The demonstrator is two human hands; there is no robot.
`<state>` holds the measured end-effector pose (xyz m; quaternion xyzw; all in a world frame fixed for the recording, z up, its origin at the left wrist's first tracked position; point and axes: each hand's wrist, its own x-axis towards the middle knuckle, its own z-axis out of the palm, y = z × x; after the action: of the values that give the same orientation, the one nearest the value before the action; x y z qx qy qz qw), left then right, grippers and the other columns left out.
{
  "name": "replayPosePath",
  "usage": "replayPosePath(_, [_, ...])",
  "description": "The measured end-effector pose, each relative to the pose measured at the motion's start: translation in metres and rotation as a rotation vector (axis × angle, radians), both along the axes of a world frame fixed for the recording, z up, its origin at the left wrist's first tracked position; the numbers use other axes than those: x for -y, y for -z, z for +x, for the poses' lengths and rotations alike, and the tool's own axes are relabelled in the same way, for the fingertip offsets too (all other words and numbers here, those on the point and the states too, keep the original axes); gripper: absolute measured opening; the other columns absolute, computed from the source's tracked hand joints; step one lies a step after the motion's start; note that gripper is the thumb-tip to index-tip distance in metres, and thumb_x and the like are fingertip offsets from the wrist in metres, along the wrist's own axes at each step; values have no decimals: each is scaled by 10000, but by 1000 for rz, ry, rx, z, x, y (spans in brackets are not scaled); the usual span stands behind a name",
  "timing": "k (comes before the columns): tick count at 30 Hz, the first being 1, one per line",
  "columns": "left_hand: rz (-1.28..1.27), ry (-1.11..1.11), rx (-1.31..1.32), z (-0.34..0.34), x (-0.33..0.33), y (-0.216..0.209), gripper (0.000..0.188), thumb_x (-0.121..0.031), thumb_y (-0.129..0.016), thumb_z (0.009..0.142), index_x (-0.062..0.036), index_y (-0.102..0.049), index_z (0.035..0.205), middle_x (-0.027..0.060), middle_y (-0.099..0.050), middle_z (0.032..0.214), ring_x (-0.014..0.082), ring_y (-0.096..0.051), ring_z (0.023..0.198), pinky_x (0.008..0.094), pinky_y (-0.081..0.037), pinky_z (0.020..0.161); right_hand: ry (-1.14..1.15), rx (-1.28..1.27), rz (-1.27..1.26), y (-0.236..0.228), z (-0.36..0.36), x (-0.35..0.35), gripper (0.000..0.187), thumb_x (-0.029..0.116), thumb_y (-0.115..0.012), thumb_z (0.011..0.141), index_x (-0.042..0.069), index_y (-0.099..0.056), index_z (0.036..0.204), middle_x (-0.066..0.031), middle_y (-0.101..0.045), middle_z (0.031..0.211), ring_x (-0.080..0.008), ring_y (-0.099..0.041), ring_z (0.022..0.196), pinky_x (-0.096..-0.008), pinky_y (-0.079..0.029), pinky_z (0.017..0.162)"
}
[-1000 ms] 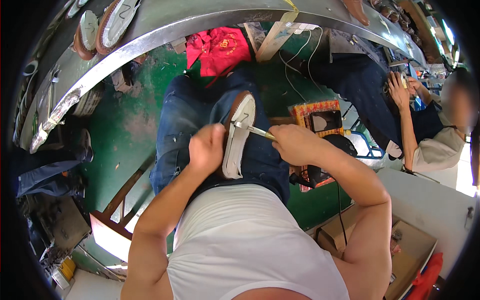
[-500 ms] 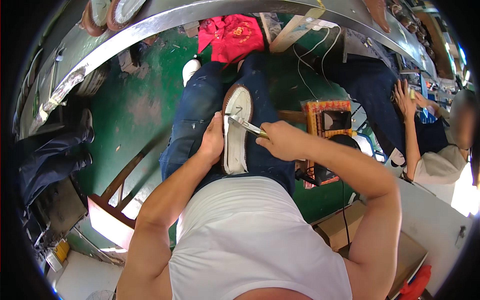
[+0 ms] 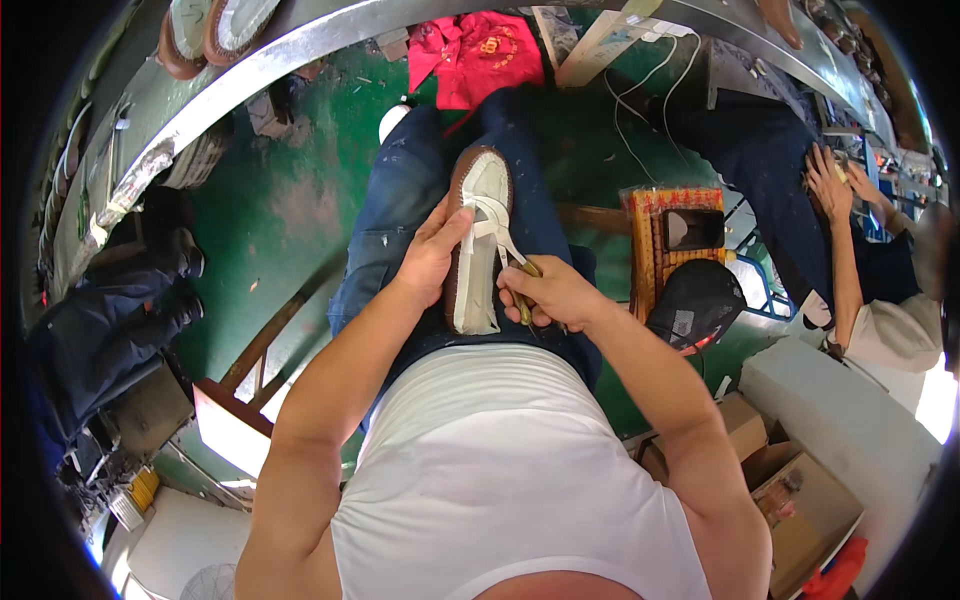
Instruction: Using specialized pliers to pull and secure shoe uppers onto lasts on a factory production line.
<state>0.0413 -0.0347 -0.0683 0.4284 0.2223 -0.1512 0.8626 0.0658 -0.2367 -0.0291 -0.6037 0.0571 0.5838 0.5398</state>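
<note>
A brown shoe (image 3: pixel 477 290) lies across my thighs, toe pointing away, its pale underside facing up. My left hand (image 3: pixel 432 250) is closed round the shoe's left edge, thumb pressed on the underside near the forefoot. A loose white strip (image 3: pixel 490 212) curls above the forefoot, beside that thumb. At the shoe's right side my right hand (image 3: pixel 548 293) is closed on a pair of pliers (image 3: pixel 527 305) with yellowish handles. The tool's metal end is partly hidden by the strip and blur, so I cannot tell whether its jaws grip the strip.
A metal-edged workbench (image 3: pixel 330 38) curves across the far side, with shoes (image 3: pixel 240 25) on it. Red cloth (image 3: pixel 480 55) lies beneath. To the right are a beaded seat (image 3: pixel 650 240) with a phone, a black cap (image 3: pixel 697 303), and a co-worker's arm (image 3: pixel 845 260). A wooden chair (image 3: pixel 235 400) stands left.
My right hand has drawn the pliers back toward me and turned them. The white strip now stands up in loops over the forefoot. My left thumb has shifted onto the underside.
</note>
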Motion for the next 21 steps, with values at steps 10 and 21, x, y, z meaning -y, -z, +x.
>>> replayPosePath(10, [270, 121, -113, 17, 8, -2, 469, -294, -614, 934, -11, -534, 1299, 96, -636, 1148, 173, -613, 1017, 326, -482, 900, -123, -143, 163, 0, 47, 72, 407, 257, -588, 964, -69, -538, 1203, -174, -661, 1084, -229, -698, 942, -326, -620, 641])
replayPosePath(21, [335, 429, -216, 30, -4, -18, 530, -292, -657, 903, -61, -495, 1351, 102, -642, 1164, 211, -632, 1034, 388, -509, 877, -450, 741, -266, -36, 74, 19, 463, 390, -466, 1016, -22, -581, 839, -98, -631, 725, -187, -603, 584, -336, -480, 585])
